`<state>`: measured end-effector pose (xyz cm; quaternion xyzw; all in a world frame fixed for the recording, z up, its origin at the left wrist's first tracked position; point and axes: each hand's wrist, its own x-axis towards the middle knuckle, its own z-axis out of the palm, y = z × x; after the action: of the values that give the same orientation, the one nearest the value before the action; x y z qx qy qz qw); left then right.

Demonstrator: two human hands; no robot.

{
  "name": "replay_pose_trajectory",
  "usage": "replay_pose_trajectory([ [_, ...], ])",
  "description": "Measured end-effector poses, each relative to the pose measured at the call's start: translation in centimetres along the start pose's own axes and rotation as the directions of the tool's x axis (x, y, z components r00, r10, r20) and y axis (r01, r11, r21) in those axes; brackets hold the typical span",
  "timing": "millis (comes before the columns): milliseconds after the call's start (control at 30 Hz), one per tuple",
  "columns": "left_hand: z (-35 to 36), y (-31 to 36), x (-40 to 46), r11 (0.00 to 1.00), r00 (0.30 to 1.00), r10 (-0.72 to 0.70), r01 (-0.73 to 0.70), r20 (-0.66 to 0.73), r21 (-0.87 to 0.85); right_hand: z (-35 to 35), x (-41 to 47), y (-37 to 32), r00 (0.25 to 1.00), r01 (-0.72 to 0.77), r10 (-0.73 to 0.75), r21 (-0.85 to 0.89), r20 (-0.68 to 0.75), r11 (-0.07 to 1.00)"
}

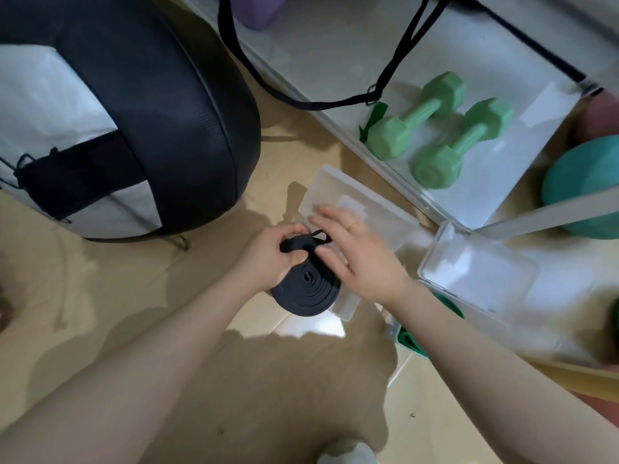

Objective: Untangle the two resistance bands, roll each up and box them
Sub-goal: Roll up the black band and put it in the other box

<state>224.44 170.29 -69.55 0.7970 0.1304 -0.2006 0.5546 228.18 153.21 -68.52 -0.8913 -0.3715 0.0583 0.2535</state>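
A black resistance band (pixel 310 289), rolled into a flat coil, is held over the near end of a clear plastic box (pixel 338 192) on the floor. My left hand (pixel 271 254) grips the top of the coil with curled fingers. My right hand (pixel 358 249) lies against the coil's right side with straight, spread fingers, its thumb at the band's loose end. A green band (pixel 410 339) peeks out under my right forearm, partly hidden. A second clear box (pixel 475 272) lies open to the right.
A large black and white punching bag (pixel 134 128) lies at the left. Two green dumbbells (pixel 438 128) rest on a white shelf board (pixel 502 182). A black strap (pixel 335 103) hangs across the top. A teal ball (pixel 582 182) sits at the right edge.
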Motion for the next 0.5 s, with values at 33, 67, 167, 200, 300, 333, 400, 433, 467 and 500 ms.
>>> replay_pose_trajectory([
  [33,0.1,-0.1,0.3,1.000,1.000,0.001,-0.001,-0.002,0.007,0.2,-0.7,-0.3,0.989,-0.049,0.037,0.081,0.145,0.995],
  [67,0.3,-0.2,0.5,1.000,1.000,0.000,0.000,0.000,0.014,0.6,-1.4,-0.3,0.969,-0.067,0.048,0.072,0.240,0.995],
  [167,1.0,-0.1,0.7,0.997,0.998,-0.035,0.032,0.044,0.074,2.1,-3.1,0.5,0.960,0.014,0.029,-0.151,0.279,0.988],
  [200,1.2,-0.1,0.7,0.996,0.997,-0.055,0.050,0.057,0.079,2.4,-3.4,0.6,0.957,0.024,0.033,-0.191,0.289,0.981],
  [300,2.0,-0.5,0.6,0.994,0.993,-0.094,0.090,0.070,0.057,3.3,-4.0,0.8,0.954,0.003,0.048,-0.169,0.296,0.986],
  [333,2.1,-0.8,0.7,0.993,0.993,-0.106,0.103,0.060,0.049,3.3,-4.0,0.7,0.955,-0.002,0.051,-0.166,0.292,0.986],
  [400,2.1,-1.3,0.9,0.989,0.988,-0.149,0.149,0.033,0.021,3.2,-3.8,0.6,0.958,-0.002,0.058,-0.197,0.282,0.980],
  [433,2.1,-1.6,1.0,0.986,0.985,-0.169,0.169,0.025,0.006,3.2,-3.7,0.5,0.958,0.001,0.059,-0.211,0.280,0.977],
  [467,2.2,-1.8,1.1,0.985,0.985,-0.174,0.174,0.020,-0.005,3.2,-3.7,0.4,0.960,0.002,0.060,-0.220,0.275,0.975],
  [500,2.3,-1.8,1.2,0.985,0.985,-0.172,0.172,0.012,-0.004,3.2,-3.7,0.3,0.963,0.000,0.061,-0.227,0.262,0.974],
])
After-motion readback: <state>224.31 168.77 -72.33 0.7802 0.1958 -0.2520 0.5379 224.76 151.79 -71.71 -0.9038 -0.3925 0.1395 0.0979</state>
